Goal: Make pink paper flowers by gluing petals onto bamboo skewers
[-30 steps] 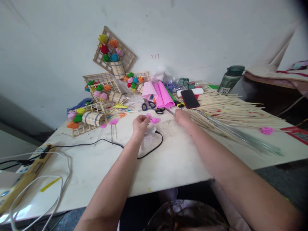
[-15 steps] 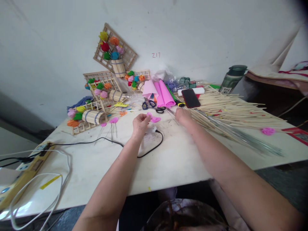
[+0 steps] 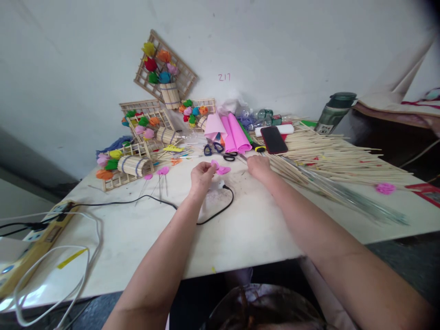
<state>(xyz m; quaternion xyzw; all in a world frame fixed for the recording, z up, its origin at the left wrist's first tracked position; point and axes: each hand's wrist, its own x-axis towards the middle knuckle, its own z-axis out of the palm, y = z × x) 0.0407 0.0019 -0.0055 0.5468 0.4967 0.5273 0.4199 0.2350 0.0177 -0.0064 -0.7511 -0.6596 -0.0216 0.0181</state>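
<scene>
My left hand (image 3: pixel 202 176) is closed in a pinch on a small pink paper flower piece (image 3: pixel 214 164) above the white table (image 3: pixel 240 229). More pink petals (image 3: pixel 224 170) lie just to its right. My right hand (image 3: pixel 258 167) rests on the table with fingers curled at the near end of a bundle of thin metal wires (image 3: pixel 343 192); what it grips is hidden. A white glue gun tip with a black cord (image 3: pixel 220 208) lies below my left hand.
Scissors (image 3: pixel 213 149), rolled pink paper (image 3: pixel 233 134), a red phone (image 3: pixel 273 140) and a big pile of bamboo sticks (image 3: pixel 337 156) lie behind. Stick frames with paper flowers (image 3: pixel 137 160) stand at the left. A green bottle (image 3: pixel 335 112) stands at the right. A power strip (image 3: pixel 44 233) sits at the left edge.
Both hands stay almost in place. The right hand has shifted slightly left and away along the wires. The view has tilted a little.
</scene>
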